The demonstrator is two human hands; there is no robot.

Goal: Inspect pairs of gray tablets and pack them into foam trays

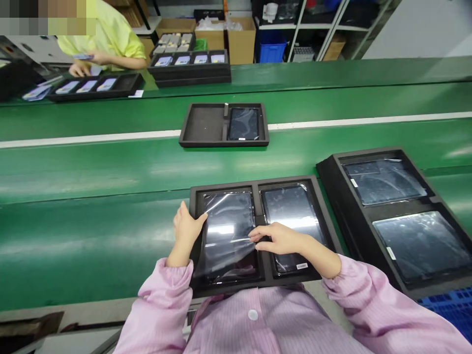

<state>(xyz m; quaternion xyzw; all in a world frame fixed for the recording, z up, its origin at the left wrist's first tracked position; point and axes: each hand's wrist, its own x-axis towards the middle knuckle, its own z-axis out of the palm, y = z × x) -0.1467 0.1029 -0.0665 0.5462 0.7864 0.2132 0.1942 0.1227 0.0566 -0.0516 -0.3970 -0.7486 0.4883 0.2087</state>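
Note:
A black foam tray [256, 196] with two compartments sits in front of me on the green surface. Its left compartment holds a tablet screen [228, 260] covered by creased clear film. A second tablet screen [285, 196], with a small white label at its lower edge, lies in the right compartment. My left hand [187, 228] is at the tray's left edge, thumb spread toward the film's edge and fingers apart. My right hand [278, 238] reaches over the right screen, its fingertips at the left screen's right edge. Its fingers are stretched out, with the thumb apart.
To the right, stacked foam trays [383, 211] hold two more screens. Ahead, a smaller-looking tray [204, 143] carries one screen in its right half. Across the green conveyor [110, 169], a person in yellow [121, 42] handles flat pieces beside trays [191, 73].

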